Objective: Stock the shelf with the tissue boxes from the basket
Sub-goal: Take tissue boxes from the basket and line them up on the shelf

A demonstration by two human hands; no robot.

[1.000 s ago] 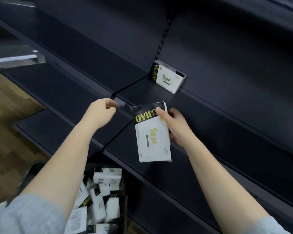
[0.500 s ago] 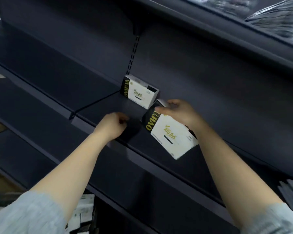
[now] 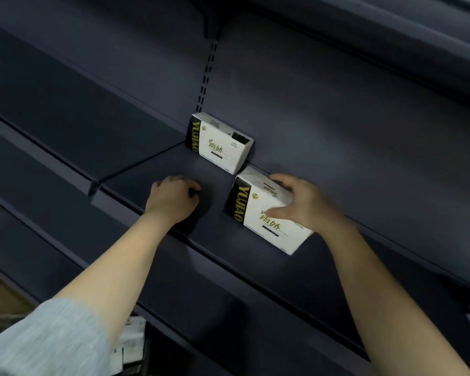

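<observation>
Tissue boxes are showing as white packs in the basket (image 3: pixel 132 346) at the bottom left, nearest the wearer, and most of the task looks to be waiting there. Above that, the left hand (image 3: pixel 174 199) is resting as a curled fist on the dark shelf (image 3: pixel 152 183) just behind its front lip, holding nothing. Beside it, apart, the right hand (image 3: pixel 299 204) is gripping the held tissue box (image 3: pixel 261 213), fingers over the top and thumb on the printed face; the box is sitting tilted near the middle of the shelf, and whether its base is fully touching is unclear. To do this step well, the box is wanting a square-up and a slide back until it is lining up with the placed tissue box (image 3: pixel 220 143), which is standing upright against the back panel (image 3: pixel 337 118) near the slotted upright (image 3: pixel 207 74). Room is lying open along the shelf to the right; the near corner of the placed box is sitting just beside the held one, so a straight push risks nudging it
</observation>
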